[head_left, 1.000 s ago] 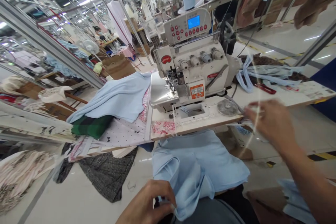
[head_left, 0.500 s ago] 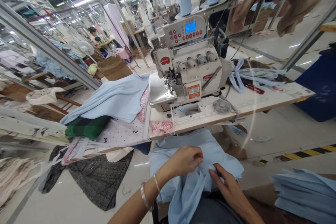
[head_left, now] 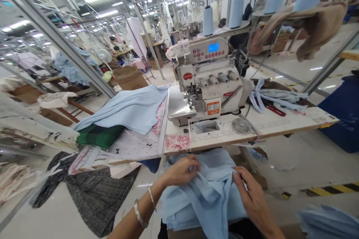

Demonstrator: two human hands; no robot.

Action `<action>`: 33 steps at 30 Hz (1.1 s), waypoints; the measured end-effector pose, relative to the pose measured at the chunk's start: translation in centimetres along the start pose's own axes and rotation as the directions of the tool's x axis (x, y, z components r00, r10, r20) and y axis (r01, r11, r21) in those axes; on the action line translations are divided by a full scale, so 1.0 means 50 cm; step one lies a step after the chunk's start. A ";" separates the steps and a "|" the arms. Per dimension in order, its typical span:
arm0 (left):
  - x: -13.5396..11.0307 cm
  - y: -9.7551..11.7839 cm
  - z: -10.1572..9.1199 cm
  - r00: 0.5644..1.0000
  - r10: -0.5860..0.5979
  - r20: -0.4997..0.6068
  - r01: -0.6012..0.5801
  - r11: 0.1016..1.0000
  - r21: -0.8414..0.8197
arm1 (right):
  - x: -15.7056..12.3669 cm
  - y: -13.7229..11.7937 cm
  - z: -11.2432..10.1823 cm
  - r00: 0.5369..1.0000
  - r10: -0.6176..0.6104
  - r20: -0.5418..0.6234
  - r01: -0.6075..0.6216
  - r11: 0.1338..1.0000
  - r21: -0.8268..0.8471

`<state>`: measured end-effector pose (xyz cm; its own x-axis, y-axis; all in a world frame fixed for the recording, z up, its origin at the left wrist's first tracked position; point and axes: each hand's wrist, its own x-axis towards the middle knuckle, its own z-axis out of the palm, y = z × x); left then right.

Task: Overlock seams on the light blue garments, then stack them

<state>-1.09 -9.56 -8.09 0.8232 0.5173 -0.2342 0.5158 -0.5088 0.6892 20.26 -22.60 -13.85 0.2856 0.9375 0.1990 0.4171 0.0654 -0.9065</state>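
A piece of light blue fabric [head_left: 214, 198] stretches between my two hands, over more light blue cloth heaped in front of me. My left hand [head_left: 182, 170], with bracelets at the wrist, is closed on the piece's upper left part, its fingers curled. On the other side, my right hand [head_left: 249, 188] pinches the edge of the fabric between thumb and fingers. The white overlock sewing machine [head_left: 209, 82], its blue display lit, stands on the table just beyond my hands. No cloth lies under its presser foot area, as far as I can see.
Light blue cloth [head_left: 131, 106] and a folded green checked cloth [head_left: 101, 136] lie on the table's left. Blue strips [head_left: 259, 95] and a red-handled tool [head_left: 275, 110] are at right. A dark garment [head_left: 98, 190] hangs at lower left; blue pieces [head_left: 328, 220] sit lower right.
My hands have moved apart, the left one leftward and the right one rightward, spreading the fabric between them. The view has shifted, so the machine appears lower and farther right.
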 end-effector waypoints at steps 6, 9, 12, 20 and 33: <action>-0.121 0.034 -0.110 0.970 -0.083 -0.227 0.014 0.957 -0.290 | 0.110 -0.096 0.026 0.986 -0.162 0.025 0.163 0.987 -0.006; -0.190 0.048 -0.152 0.923 -0.113 -0.369 -0.031 0.932 -0.362 | 0.168 -0.153 0.038 0.965 -0.261 0.032 0.261 0.965 0.004; -0.258 0.068 -0.188 0.857 -0.124 -0.500 -0.088 0.921 -0.380 | 0.232 -0.218 0.047 0.924 -0.383 0.020 0.382 0.924 0.013; -0.403 0.134 -0.276 0.801 -0.102 -0.590 0.110 0.994 -0.023 | 0.392 -0.421 0.067 0.724 -0.676 0.140 0.688 0.722 -0.070; -0.213 0.054 -0.059 0.368 0.087 -0.926 0.096 0.987 0.131 | 0.392 -0.580 0.104 0.479 -0.795 0.372 0.862 0.506 -0.030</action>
<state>-9.15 -14.40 -1.71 0.1282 0.7834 0.6082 0.6191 -0.5423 0.5680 9.29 -4.36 14.39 -0.5155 0.5242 0.6778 0.4830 0.8312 -0.2755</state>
